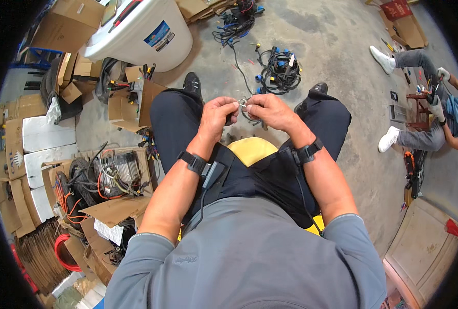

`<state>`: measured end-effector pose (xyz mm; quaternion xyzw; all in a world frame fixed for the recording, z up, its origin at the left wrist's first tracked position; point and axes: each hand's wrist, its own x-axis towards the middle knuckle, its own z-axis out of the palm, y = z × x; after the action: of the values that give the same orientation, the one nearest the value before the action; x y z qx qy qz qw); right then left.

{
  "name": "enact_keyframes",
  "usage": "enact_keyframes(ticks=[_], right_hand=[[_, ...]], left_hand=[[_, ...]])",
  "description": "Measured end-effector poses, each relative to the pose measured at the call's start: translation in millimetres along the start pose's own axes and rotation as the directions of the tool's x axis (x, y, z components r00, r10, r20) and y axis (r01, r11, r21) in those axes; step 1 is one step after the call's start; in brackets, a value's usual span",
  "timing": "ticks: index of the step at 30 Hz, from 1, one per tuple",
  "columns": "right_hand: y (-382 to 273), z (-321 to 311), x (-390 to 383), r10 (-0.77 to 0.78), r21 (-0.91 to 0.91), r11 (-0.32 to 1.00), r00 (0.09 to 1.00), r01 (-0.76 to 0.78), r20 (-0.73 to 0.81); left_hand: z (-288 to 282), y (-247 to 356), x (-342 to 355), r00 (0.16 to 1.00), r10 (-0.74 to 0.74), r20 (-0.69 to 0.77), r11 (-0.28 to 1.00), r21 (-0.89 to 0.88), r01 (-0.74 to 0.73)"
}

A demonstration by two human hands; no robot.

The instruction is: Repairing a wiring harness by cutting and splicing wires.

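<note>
My left hand (221,116) and my right hand (273,112) meet in front of my knees, both closed in a pinch with thumbs toward each other. Between the fingertips is a small pale, silvery cable end (242,102); its exact make is too small to tell. A dark cable (241,72) runs from there up across the floor to a tangle of black cables (234,24) with blue connectors. Just beyond my right hand, a coiled black cable bundle (280,71) with blue plugs lies on the concrete.
At the upper left stands a large white tub (151,38) with red-handled pliers on top. Open cardboard boxes (131,105) and a motor with wires (127,167) crowd my left side. To the right, a gloved person (455,110) sits by a small reddish-brown stool (418,110).
</note>
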<state>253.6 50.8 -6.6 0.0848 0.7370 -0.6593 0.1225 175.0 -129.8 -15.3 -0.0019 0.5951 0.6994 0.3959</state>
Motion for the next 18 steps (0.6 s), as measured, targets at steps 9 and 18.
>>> enact_keyframes(ticks=[9,18], right_hand=[[9.8,12.3,12.1,-0.554,-0.545,0.738,0.818,0.397,-0.155],[10.1,12.8,22.4,-0.639,-0.685,0.614,0.756,0.392,-0.142]], left_hand=[[-1.0,2.1,14.6,0.999,-0.027,-0.047,0.999,-0.041,0.026],[-2.2,13.8,20.9,0.984,-0.157,-0.085,0.987,-0.057,0.153]])
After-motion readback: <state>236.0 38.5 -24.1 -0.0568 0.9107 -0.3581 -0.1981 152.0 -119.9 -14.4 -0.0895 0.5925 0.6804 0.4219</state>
